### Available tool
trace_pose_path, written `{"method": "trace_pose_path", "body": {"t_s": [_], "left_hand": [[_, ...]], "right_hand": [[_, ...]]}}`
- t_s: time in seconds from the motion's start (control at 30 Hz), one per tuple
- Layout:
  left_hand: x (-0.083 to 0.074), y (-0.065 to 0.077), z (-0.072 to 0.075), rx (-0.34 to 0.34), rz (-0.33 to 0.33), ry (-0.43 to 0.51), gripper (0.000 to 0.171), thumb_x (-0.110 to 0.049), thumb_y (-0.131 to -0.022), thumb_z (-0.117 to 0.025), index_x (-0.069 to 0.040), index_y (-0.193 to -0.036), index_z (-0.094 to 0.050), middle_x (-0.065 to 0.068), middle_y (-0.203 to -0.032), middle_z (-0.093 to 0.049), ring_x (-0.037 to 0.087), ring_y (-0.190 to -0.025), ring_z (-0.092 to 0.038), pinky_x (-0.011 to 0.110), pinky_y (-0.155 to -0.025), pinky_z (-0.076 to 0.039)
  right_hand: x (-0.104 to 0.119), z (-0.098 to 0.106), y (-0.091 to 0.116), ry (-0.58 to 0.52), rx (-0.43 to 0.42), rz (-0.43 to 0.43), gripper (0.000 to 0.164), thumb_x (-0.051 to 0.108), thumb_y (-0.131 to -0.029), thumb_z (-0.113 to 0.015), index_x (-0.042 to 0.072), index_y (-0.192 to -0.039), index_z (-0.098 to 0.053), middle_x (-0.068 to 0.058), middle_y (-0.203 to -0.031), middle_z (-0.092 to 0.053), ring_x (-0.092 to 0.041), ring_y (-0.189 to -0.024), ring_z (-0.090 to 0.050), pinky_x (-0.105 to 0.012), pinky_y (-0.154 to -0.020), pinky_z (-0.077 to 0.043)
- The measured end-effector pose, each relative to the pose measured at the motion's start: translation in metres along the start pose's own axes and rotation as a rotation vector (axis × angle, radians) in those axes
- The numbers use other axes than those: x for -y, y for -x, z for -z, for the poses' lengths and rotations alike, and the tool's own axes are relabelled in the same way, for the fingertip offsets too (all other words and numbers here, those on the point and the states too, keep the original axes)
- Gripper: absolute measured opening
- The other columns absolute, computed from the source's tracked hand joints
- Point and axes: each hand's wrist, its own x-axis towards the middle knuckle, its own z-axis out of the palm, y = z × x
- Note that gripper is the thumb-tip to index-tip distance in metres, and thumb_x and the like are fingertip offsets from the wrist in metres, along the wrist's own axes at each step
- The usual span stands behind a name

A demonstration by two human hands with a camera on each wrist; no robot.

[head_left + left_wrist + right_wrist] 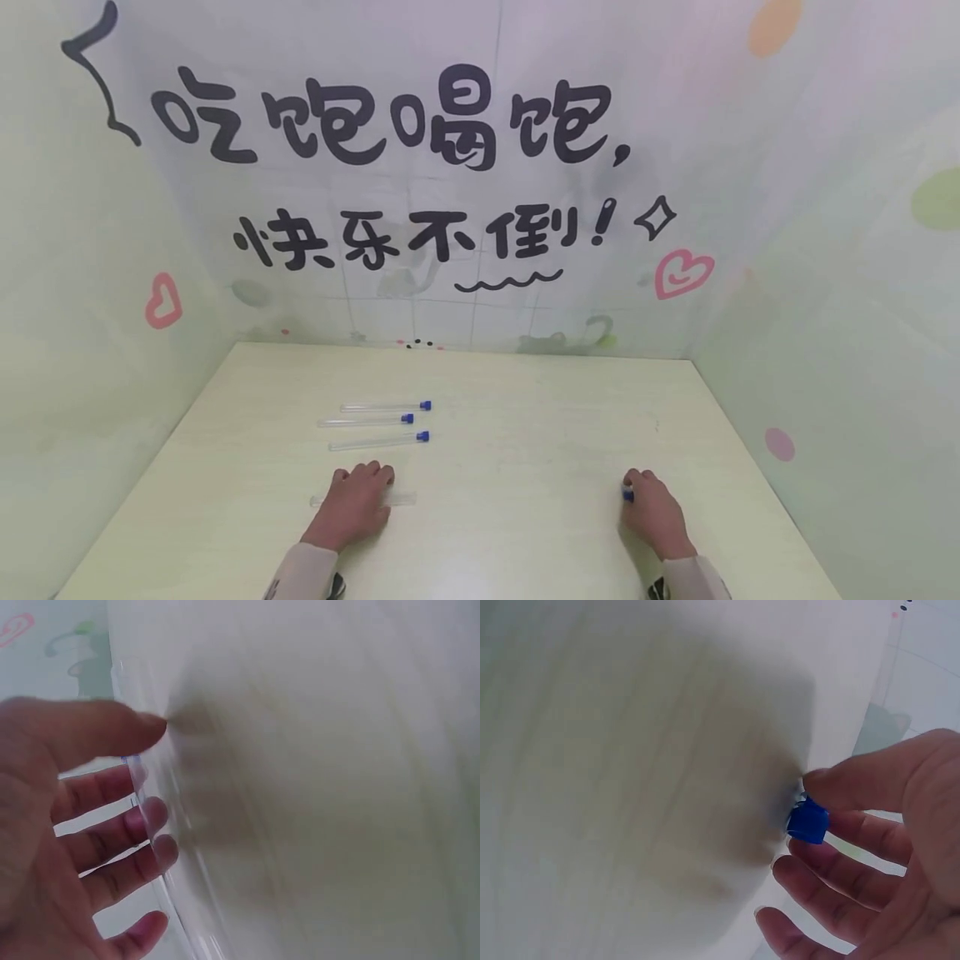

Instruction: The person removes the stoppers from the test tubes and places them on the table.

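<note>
A clear, uncapped test tube (401, 499) lies crosswise on the table, under my left hand (354, 502). In the left wrist view the thumb meets one side of the tube (196, 904) and the fingertips show through it on the other side, holding it. Over to the right, my right hand (657, 515) pinches a small blue cap (808, 822) between thumb and forefinger, just at the table surface. Beyond the left hand lie capped clear tubes: a far one (378, 407), a middle one (360, 422) and a near one (372, 443), blue caps pointing right.
The pale wooden table (517, 467) is bounded by a printed back wall (450, 317) and side walls, the left one (90, 333) and the right one (840, 350). A bare stretch of tabletop separates the two hands.
</note>
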Motion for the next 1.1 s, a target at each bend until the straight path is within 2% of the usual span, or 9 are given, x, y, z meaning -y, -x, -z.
{"method": "trace_pose_path", "body": {"t_s": [0.13, 0.23, 0.37, 0.57, 0.73, 0.97, 1.1], "left_hand": [[-0.003, 0.002, 0.001, -0.020, -0.002, -0.009, 0.048, -0.035, -0.065, -0.071, -0.013, -0.104, -0.055, 0.000, -0.089, -0.053, 0.020, -0.083, -0.050, 0.050, -0.077, -0.036], [-0.004, 0.002, 0.003, -0.055, -0.007, -0.015, 0.054, -0.042, -0.065, -0.070, -0.012, -0.106, -0.054, 0.001, -0.093, -0.053, 0.020, -0.087, -0.050, 0.049, -0.076, -0.037], [-0.005, 0.002, 0.004, -0.097, -0.018, -0.021, 0.055, -0.045, -0.066, -0.068, -0.013, -0.108, -0.053, 0.001, -0.095, -0.053, 0.021, -0.091, -0.049, 0.047, -0.076, -0.037], [-0.008, 0.001, 0.007, -0.111, -0.016, -0.007, 0.053, -0.046, -0.070, -0.065, -0.013, -0.110, -0.053, 0.003, -0.100, -0.053, 0.024, -0.096, -0.050, 0.046, -0.077, -0.037], [-0.010, 0.000, 0.009, -0.178, -0.017, 0.009, 0.054, -0.045, -0.073, -0.064, -0.012, -0.114, -0.051, 0.005, -0.105, -0.052, 0.025, -0.097, -0.050, 0.046, -0.075, -0.037], [-0.008, -0.004, 0.015, -0.316, -0.033, 0.009, 0.054, -0.042, -0.076, -0.063, -0.011, -0.118, -0.049, 0.009, -0.110, -0.050, 0.027, -0.099, -0.049, 0.046, -0.074, -0.037], [-0.006, -0.007, 0.017, -0.344, -0.015, 0.002, 0.053, -0.041, -0.080, -0.059, -0.011, -0.122, -0.047, 0.012, -0.115, -0.049, 0.030, -0.104, -0.047, 0.048, -0.075, -0.036]], "right_hand": [[0.002, 0.002, 0.002, -0.012, -0.052, 0.011, 0.043, 0.006, -0.069, -0.060, 0.000, -0.111, -0.053, -0.019, -0.104, -0.053, -0.032, -0.088, -0.055, -0.043, -0.060, -0.046], [0.004, 0.003, 0.002, -0.002, -0.117, 0.042, 0.050, 0.016, -0.067, -0.066, 0.001, -0.112, -0.053, -0.018, -0.108, -0.053, -0.032, -0.090, -0.055, -0.044, -0.059, -0.044], [0.008, 0.004, 0.002, 0.009, -0.167, 0.074, 0.053, 0.027, -0.065, -0.072, 0.002, -0.109, -0.055, -0.016, -0.107, -0.054, -0.029, -0.086, -0.056, -0.041, -0.055, -0.043], [0.015, 0.003, 0.003, 0.006, -0.260, 0.135, 0.055, 0.034, -0.067, -0.074, 0.001, -0.107, -0.057, -0.017, -0.107, -0.055, -0.030, -0.081, -0.056, -0.041, -0.053, -0.043], [0.024, 0.001, 0.002, -0.032, -0.403, 0.205, 0.054, 0.033, -0.069, -0.074, 0.000, -0.108, -0.056, -0.019, -0.107, -0.055, -0.034, -0.086, -0.056, -0.046, -0.055, -0.043], [0.048, -0.004, -0.004, -0.144, -0.501, 0.273, 0.060, 0.028, -0.073, -0.072, -0.002, -0.120, -0.048, -0.021, -0.117, -0.049, -0.036, -0.100, -0.052, -0.051, -0.061, -0.044], [0.066, -0.009, -0.007, -0.170, -0.562, 0.329, 0.068, 0.026, -0.072, -0.073, -0.002, -0.126, -0.042, -0.022, -0.125, -0.044, -0.038, -0.107, -0.049, -0.053, -0.067, -0.045]]}}
